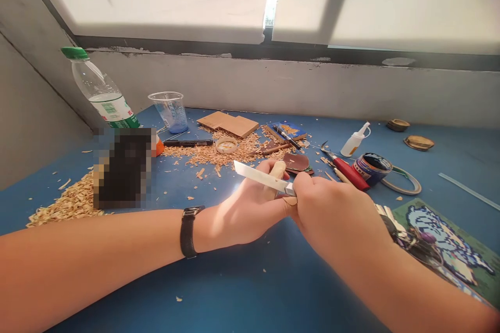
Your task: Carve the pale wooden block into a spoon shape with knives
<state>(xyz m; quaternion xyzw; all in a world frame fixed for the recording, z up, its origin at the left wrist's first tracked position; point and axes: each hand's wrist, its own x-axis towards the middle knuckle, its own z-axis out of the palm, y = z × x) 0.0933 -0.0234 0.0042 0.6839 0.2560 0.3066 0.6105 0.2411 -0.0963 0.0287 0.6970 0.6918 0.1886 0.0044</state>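
My left hand is closed around a small pale piece of wood whose rounded end sticks up between the fingers. My right hand is closed on a knife; its bright blade points left across the wood, touching it. Both hands meet above the blue table, near its middle. A black watch strap circles my left wrist.
Wood shavings lie in heaps at left and behind. A plastic bottle, clear cup, flat wood blocks, glue bottle, red-handled tool, tape roll and patterned mat surround the hands.
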